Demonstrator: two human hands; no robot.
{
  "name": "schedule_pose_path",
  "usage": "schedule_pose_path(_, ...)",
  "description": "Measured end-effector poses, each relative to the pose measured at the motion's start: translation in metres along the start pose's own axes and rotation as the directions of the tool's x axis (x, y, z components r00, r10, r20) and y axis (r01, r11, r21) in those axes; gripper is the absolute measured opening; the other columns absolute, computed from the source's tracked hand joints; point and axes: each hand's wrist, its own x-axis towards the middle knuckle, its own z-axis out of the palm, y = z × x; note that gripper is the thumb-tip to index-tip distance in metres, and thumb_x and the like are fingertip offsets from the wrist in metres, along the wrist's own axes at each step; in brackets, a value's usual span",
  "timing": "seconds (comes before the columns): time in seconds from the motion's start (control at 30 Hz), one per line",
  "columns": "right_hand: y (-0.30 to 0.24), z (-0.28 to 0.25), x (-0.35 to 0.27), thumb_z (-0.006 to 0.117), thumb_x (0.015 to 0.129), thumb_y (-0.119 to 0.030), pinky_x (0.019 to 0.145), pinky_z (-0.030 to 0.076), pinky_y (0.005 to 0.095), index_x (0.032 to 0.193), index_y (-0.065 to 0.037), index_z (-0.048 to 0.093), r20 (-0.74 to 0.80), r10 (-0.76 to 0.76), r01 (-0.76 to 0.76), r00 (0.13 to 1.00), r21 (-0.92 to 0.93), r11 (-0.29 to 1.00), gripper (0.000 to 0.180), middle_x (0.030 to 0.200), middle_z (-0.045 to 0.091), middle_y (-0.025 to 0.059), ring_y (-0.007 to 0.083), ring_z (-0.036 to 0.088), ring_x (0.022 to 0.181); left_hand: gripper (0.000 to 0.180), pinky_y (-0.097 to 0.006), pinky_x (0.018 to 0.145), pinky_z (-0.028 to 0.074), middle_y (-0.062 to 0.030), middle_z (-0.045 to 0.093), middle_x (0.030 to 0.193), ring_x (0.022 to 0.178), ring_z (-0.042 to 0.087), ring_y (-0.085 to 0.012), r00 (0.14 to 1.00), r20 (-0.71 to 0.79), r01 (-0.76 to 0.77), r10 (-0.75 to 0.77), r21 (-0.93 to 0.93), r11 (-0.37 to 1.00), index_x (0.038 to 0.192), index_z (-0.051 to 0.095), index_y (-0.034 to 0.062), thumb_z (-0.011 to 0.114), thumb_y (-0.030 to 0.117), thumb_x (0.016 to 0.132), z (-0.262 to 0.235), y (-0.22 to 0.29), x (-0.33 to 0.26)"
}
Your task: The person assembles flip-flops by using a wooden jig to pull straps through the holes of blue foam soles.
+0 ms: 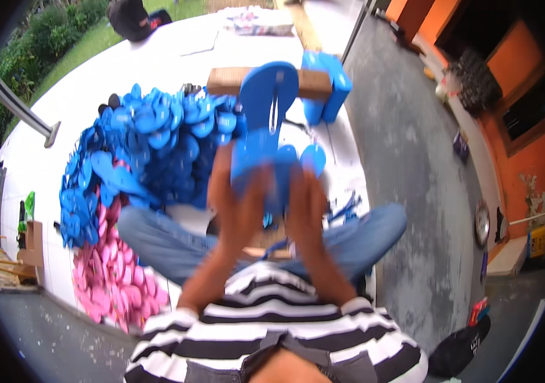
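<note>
My left hand (242, 201) and my right hand (305, 198) are raised in front of my chest, both blurred by motion. Between them is a blue flip-flop sole (253, 150), its lower part smeared, with my fingers closed around its sides. Just beyond it, a second blue sole shape (261, 89) stands upright, with a thin metal loop (273, 115) along its middle; I cannot tell whether the two are joined. Below my hands, blue straps (277, 246) lie by a piece of wood between my crossed legs.
To the left is a large heap of blue flip-flop soles (170, 147), with pink soles (116, 277) nearer me. A wooden beam (221, 81) lies ahead beside blue blocks (325, 83). More blue straps (347, 207) rest by my right knee. A dark cap (127, 19) sits at the far edge.
</note>
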Motion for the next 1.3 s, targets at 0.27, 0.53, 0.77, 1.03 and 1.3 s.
schedule_pose_path(0.27, 0.012, -0.024, -0.045, 0.063, 0.093, -0.015, 0.099, 0.048, 0.0455, 0.117, 0.0, 0.059, 0.219, -0.179, 0.219, 0.959, -0.177, 0.959, 0.029, 0.113, 0.063, 0.0171, 0.0323, 0.063, 0.109, 0.035, -0.04, 0.072, 0.053, -0.0135, 0.067, 0.095, 0.084, 0.064, -0.0299, 0.743, 0.493, -0.423, 0.452, -0.176, 0.889, 0.097, 0.059, 0.0087, 0.077, 0.014, 0.068, -0.047, -0.009, -0.006)
schedule_pose_path(0.53, 0.009, -0.017, -0.044, 0.069, 0.08, 0.002, 0.1, 0.049, 0.0485, 0.115, 0.0, 0.059, 0.05, -0.225, 0.231, 0.973, -0.152, 0.961, 0.036, 0.111, 0.064, 0.0157, 0.0312, 0.065, 0.106, 0.035, -0.038, 0.069, 0.054, -0.0151, 0.067, 0.095, 0.084, 0.066, -0.029, 0.746, 0.556, -0.285, 0.366, -0.23, 0.93, 0.095, 0.061, 0.0104, 0.076, 0.008, 0.064, -0.047, -0.009, -0.006)
schedule_pose_path(0.77, 0.024, -0.02, -0.039, 0.069, 0.083, -0.002, 0.084, 0.054, 0.0375, 0.114, 0.001, 0.058, 0.111, -0.042, 0.074, 0.993, -0.304, 0.95, 0.034, 0.106, 0.064, 0.0175, 0.0338, 0.067, 0.095, 0.043, -0.035, 0.072, 0.054, -0.0158, 0.067, 0.097, 0.082, 0.067, -0.0281, 0.798, 0.595, -0.15, 0.099, 0.037, 0.988, 0.108, 0.055, 0.0058, 0.08, 0.008, 0.073, -0.04, -0.026, -0.008)
schedule_pose_path(1.03, 0.128, -0.056, -0.043, 0.062, 0.095, -0.022, 0.074, 0.05, 0.0282, 0.11, 0.003, 0.063, -0.017, 0.566, -0.56, 0.824, -0.172, 0.811, 0.029, 0.092, 0.068, 0.0097, 0.0138, 0.063, 0.084, 0.041, -0.031, 0.067, 0.051, -0.0166, 0.067, 0.095, 0.08, 0.066, -0.02, 0.693, 0.553, 0.384, -0.462, 0.26, 0.886, 0.12, 0.046, -0.0018, 0.069, 0.017, 0.091, -0.02, -0.107, -0.022)
schedule_pose_path(1.3, 0.277, -0.129, -0.002, 0.052, 0.099, -0.033, 0.064, 0.045, 0.0287, 0.106, 0.002, 0.064, -0.279, 0.694, -0.738, 0.664, -0.095, 0.668, 0.037, 0.079, 0.063, 0.0065, 0.0127, 0.058, 0.071, 0.045, -0.048, 0.071, 0.055, -0.0213, 0.067, 0.089, 0.081, 0.067, -0.0398, 0.177, 0.685, -0.299, -0.707, 0.722, 0.624, 0.11, 0.054, 0.0006, 0.065, 0.039, 0.088, -0.063, -0.19, -0.166)
